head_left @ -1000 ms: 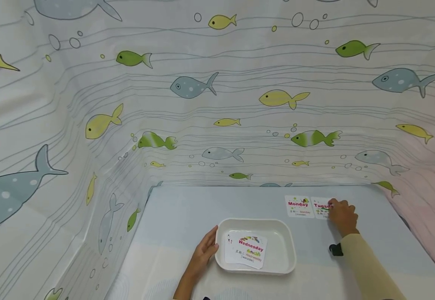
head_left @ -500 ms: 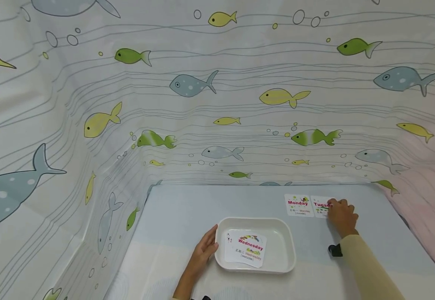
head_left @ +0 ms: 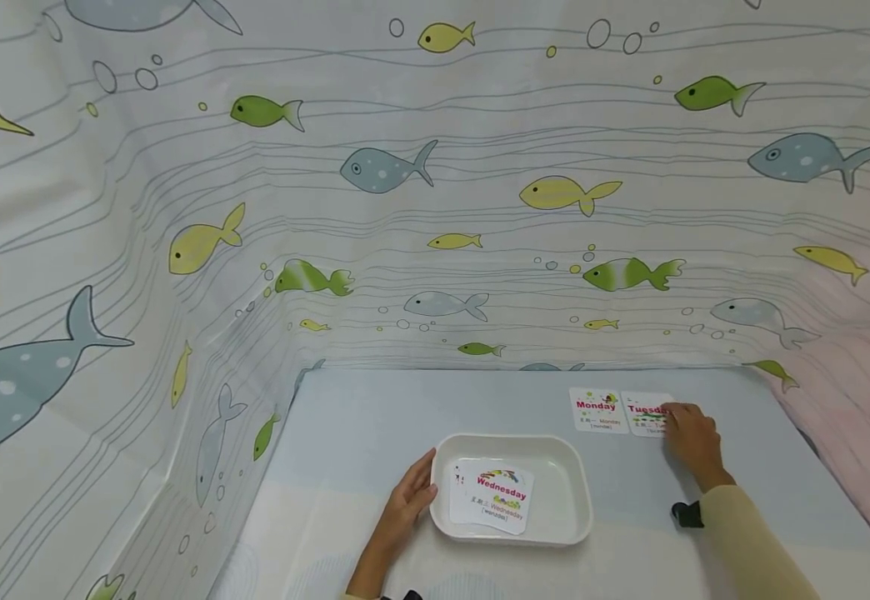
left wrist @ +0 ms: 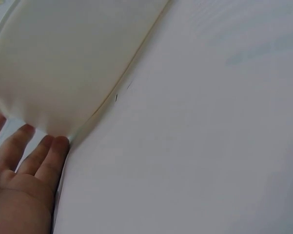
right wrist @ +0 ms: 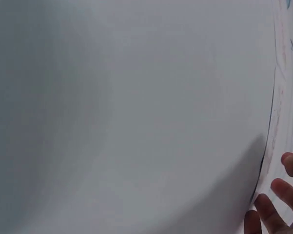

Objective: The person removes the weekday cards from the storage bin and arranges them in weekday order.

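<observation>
In the head view, my right hand (head_left: 693, 442) is at the right edge of the Tuesday card (head_left: 643, 414), its fingertips overlapping that side. The right wrist view shows these fingers (right wrist: 269, 214) spread and slightly bent, with no card visible between them. Left of it lies the Monday card (head_left: 598, 411), lined up alongside. My left hand (head_left: 402, 504) rests against the left side of a white tray (head_left: 566, 521); in the left wrist view its fingertips (left wrist: 58, 144) touch the outer wall. Inside the tray lies a small stack of cards, the Wednesday card (head_left: 501, 498) on top.
A table (head_left: 375, 408) with a pale blue and white cover carries everything. Fish-patterned fabric (head_left: 375, 225) hangs behind it and on both sides. A small black device (head_left: 687, 515) shows at my right sleeve.
My right hand has shifted slightly right and toward me, uncovering more of the Tuesday card. The left hand, tray and the other cards stay where they were.
</observation>
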